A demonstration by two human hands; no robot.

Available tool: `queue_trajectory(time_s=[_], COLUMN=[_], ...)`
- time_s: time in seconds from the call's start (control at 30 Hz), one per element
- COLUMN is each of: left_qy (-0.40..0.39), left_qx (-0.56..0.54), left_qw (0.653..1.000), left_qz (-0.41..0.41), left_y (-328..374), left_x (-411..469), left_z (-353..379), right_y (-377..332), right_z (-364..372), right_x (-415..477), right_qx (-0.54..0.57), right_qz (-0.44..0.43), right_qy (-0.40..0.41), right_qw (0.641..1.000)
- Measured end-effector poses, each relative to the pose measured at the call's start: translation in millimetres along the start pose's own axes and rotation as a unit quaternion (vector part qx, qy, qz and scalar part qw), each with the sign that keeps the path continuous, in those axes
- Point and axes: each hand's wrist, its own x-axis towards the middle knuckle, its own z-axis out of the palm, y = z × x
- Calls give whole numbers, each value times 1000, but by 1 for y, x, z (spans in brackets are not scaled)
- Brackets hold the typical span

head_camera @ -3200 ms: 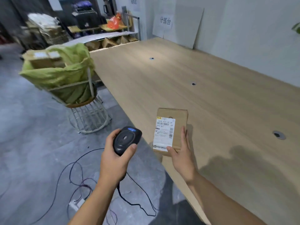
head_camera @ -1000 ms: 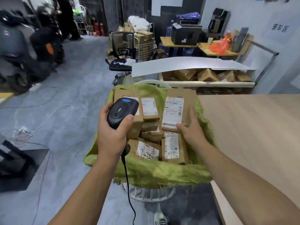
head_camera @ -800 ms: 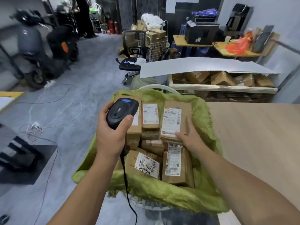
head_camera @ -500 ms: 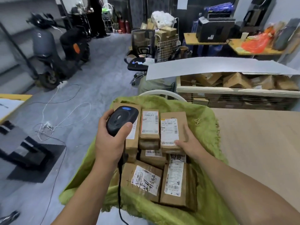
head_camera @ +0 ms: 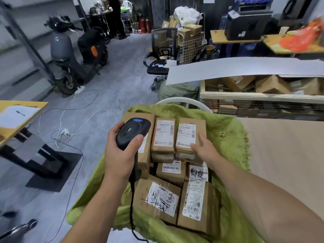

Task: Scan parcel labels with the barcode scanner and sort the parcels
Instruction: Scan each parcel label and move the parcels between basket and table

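My left hand (head_camera: 119, 155) grips a black corded barcode scanner (head_camera: 133, 132) above the left side of a basket lined with green cloth (head_camera: 228, 134). The basket holds several brown cardboard parcels with white labels. My right hand (head_camera: 206, 149) holds one small labelled parcel (head_camera: 187, 132) by its lower right corner, thumb on the label and fingers along its side. That parcel lies on top of the pile, beside another labelled parcel (head_camera: 164, 134).
A wooden table (head_camera: 284, 155) runs along the right of the basket. Behind it stands a crate of boxes (head_camera: 263, 88) under a white sheet. An office chair (head_camera: 161, 55), a scooter (head_camera: 70, 50), floor cables (head_camera: 73, 120) and a yellow table (head_camera: 17, 111) fill the left.
I turned from the wooden table to the basket, carrying the parcel. My right hand lowered it onto the pile. The scanner stayed in my left hand.
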Motion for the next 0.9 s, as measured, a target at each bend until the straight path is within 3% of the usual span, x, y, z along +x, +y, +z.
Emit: queue_trajectory(time_s=[0.13, 0.33, 0.6, 0.77, 0.9], left_qy=[-10, -35, -92, -155, -220], left_qx=[-11, -9, -35, -51, -63], left_qw=[1000, 999, 994, 985, 971], left_qz=[7, 18, 40, 51, 63], left_y=[2, 5, 11, 15, 17], left_x=[-1, -8, -31, -53, -84], left_z=[-1, -9, -39, -72, -103], right_y=[-5, -12, -33, -38, -29], right_z=[-9, -3, 7, 18, 28], right_x=[-4, -25, -96, -167, -239], right_qx=[-21, -136, -118, -197, -304], right_qz=[5, -39, -69, -81, -26], right_qy=[-29, 50, 118, 189, 250], right_qw=[999, 989, 984, 958, 919])
